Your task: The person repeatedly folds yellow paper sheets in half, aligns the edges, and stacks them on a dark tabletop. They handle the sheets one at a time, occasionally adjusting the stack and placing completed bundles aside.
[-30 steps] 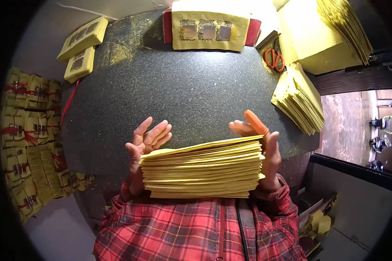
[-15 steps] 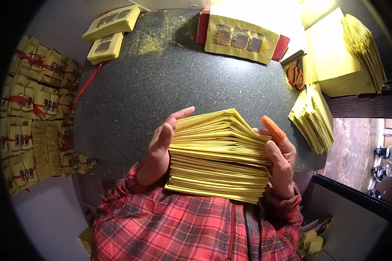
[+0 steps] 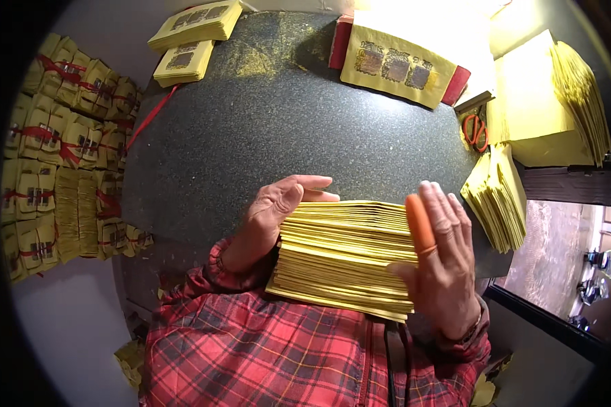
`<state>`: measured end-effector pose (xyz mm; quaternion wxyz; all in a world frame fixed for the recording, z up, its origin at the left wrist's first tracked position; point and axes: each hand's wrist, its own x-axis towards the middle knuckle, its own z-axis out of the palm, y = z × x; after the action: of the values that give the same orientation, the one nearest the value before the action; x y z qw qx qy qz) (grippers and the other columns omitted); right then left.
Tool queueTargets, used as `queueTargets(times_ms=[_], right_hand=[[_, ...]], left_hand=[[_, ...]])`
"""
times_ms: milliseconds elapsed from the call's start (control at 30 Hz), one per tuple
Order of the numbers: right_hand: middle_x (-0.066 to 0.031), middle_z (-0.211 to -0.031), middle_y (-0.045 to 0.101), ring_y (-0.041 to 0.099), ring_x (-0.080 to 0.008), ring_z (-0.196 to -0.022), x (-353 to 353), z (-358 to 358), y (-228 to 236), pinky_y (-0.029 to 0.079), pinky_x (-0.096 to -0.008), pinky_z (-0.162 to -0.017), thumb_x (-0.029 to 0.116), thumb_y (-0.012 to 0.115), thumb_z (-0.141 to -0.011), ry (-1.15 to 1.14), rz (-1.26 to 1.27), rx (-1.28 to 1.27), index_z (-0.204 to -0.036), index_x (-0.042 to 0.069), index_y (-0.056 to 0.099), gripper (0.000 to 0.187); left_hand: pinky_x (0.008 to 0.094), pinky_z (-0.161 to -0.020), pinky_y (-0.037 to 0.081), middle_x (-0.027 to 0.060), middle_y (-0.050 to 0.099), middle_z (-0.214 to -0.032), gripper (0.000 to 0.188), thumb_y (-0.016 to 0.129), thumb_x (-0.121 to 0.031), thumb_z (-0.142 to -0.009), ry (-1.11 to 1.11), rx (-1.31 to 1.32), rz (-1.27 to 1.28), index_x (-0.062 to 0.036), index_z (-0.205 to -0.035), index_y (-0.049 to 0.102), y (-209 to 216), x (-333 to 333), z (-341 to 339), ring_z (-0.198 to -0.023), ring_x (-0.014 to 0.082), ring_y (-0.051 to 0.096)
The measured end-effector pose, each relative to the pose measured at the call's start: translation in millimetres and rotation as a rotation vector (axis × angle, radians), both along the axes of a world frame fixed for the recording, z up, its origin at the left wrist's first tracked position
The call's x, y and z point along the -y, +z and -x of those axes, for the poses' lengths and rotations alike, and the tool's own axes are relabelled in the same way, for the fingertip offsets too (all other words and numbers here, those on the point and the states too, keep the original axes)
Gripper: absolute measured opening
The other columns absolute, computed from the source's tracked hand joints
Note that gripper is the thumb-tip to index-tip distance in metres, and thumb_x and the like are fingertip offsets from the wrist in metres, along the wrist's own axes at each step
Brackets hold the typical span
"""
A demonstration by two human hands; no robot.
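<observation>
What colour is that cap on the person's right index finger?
Orange: the finger cap on the right hand shows best in the head view.

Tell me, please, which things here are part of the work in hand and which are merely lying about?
In hand:
thick stack of yellow paper
left hand
right hand

Lying about:
orange-handled scissors
tied yellow bundles
fanned yellow sheets
two small yellow stacks

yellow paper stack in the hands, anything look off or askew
Yes. The yellow paper stack is skewed: its sheets fan out stepwise instead of lying flush, between the left hand and right hand. No tears or spills show.
</observation>
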<state>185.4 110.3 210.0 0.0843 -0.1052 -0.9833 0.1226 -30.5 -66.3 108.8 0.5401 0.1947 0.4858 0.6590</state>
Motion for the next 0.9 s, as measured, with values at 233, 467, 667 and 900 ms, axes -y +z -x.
queueTargets(times_ms=[233, 467, 667, 900], right_hand=[[-0.0215, -0.167, 0.042, 0.036, -0.0430, -0.158, 30.4, 25.2, -26.5, 0.023, -0.0654, -0.129, 0.063, 0.068, -0.087, 0.309, 0.056, 0.164, -0.155, 0.000, 0.053, 0.094], [-0.0208, -0.168, 0.040, 0.034, -0.0423, -0.159, 35.4, 34.3, -35.1, 0.021, -0.0661, -0.129, 0.066, 0.064, -0.088, 0.332, 0.085, 0.144, -0.156, 0.000, 0.051, 0.096], [-0.0209, -0.168, 0.040, 0.034, -0.0449, -0.158, 28.5, 29.4, -40.7, 0.020, -0.0660, -0.130, 0.065, 0.066, -0.088, 0.323, 0.066, 0.134, -0.157, 0.002, 0.051, 0.094], [-0.0217, -0.155, 0.054, 0.047, -0.0433, -0.148, -15.4, 14.2, -48.8, 0.031, -0.0620, -0.126, 0.056, 0.069, -0.095, 0.121, -0.031, 0.066, -0.150, 0.003, 0.058, 0.078]], left_hand=[[0.0382, -0.107, 0.054, 0.0212, 0.067, -0.135, 0.081, 0.035, -0.066, -0.111, -0.054, 0.036, -0.123, 0.0001, -0.155, 0.047, -12.8, -9.7, 4.1, -0.121, 0.0238, 0.067], [0.0364, -0.109, 0.053, 0.0206, 0.061, -0.139, 0.088, 0.026, -0.072, -0.109, -0.112, 0.001, -0.134, -0.0024, -0.160, 0.039, -12.0, -11.4, 6.1, -0.128, 0.0214, 0.061], [0.0352, -0.106, 0.054, 0.0181, 0.066, -0.132, 0.092, 0.028, -0.075, -0.107, -0.119, -0.009, -0.139, -0.0008, -0.160, 0.040, -14.2, -13.5, 2.3, -0.121, 0.0202, 0.066], [0.0398, -0.105, 0.055, 0.0242, 0.069, -0.131, 0.099, 0.032, -0.080, -0.104, -0.103, 0.030, -0.081, 0.0022, -0.159, 0.038, -13.8, -8.2, -6.4, -0.122, 0.0268, 0.068]])
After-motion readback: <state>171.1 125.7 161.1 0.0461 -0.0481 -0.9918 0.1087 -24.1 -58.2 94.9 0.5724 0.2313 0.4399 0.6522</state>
